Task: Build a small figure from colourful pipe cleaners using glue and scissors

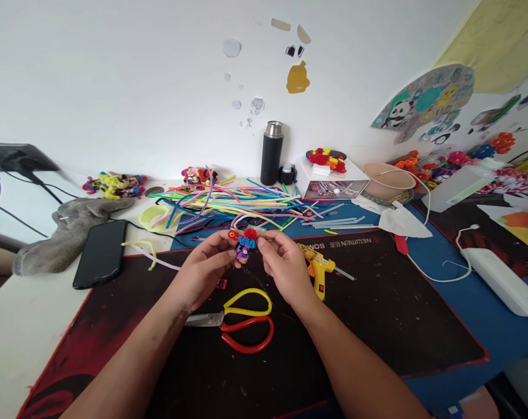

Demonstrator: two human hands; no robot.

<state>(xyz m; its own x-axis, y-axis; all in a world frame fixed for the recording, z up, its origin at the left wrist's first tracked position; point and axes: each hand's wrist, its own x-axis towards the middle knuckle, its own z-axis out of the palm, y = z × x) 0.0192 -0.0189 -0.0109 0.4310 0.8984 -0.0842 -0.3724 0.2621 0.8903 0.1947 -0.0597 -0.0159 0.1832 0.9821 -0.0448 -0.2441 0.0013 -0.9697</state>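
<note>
Between my two hands, above the black desk mat (377, 326), is a small pipe-cleaner figure (245, 244) in red, blue and purple. My left hand (211, 262) pinches its left side, thumb against fingers. On the other side, my right hand (284, 259) has its thumb and fingertips closed at the red and blue upper part. Part of the figure is hidden by the fingers. Below the hands lie scissors (246, 347) with one yellow and one red handle, their blades partly behind my left wrist. A yellow glue gun (320, 273) rests just beyond my right hand.
A pile of coloured pipe cleaners (229, 201) spreads behind the hands. A black thermos (271, 154) and a white box (334, 174) stand near the wall. At left are a phone (100, 253) and a grey plush toy (72, 227); at right, a white power strip (503, 282).
</note>
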